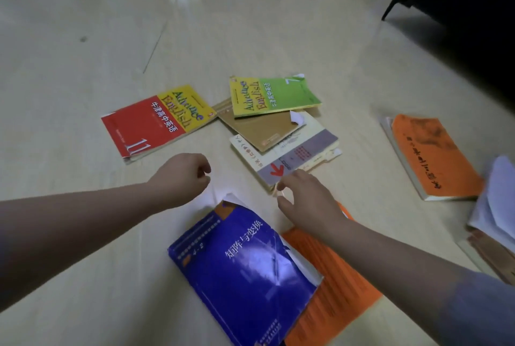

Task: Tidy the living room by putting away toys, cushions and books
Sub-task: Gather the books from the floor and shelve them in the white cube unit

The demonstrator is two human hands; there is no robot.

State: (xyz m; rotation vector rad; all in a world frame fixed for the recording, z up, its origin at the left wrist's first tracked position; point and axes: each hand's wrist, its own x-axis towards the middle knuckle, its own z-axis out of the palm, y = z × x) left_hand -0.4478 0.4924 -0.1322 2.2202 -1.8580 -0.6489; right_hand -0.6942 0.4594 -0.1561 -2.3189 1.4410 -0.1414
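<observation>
Several books lie scattered on the pale floor (83, 234). A red-and-yellow book (156, 122) lies at the left. A green-and-yellow book (273, 94) tops a brown book (259, 128), which rests on a cream-and-grey book (295, 150). My right hand (303, 195) pinches the near corner of the cream-and-grey book between fingers and thumb. My left hand (181, 178) hovers over bare floor just below the red book, fingers curled in, holding nothing. A blue book (245, 267) lies under my arms, overlapping an orange book (334, 284).
Another orange book (434, 156) lies at the right, and an open book with white pages (496, 206) sits at the right edge. Dark furniture (459, 11) on a thin leg (390, 8) fills the top right corner. Bare floor stretches to the left and far side.
</observation>
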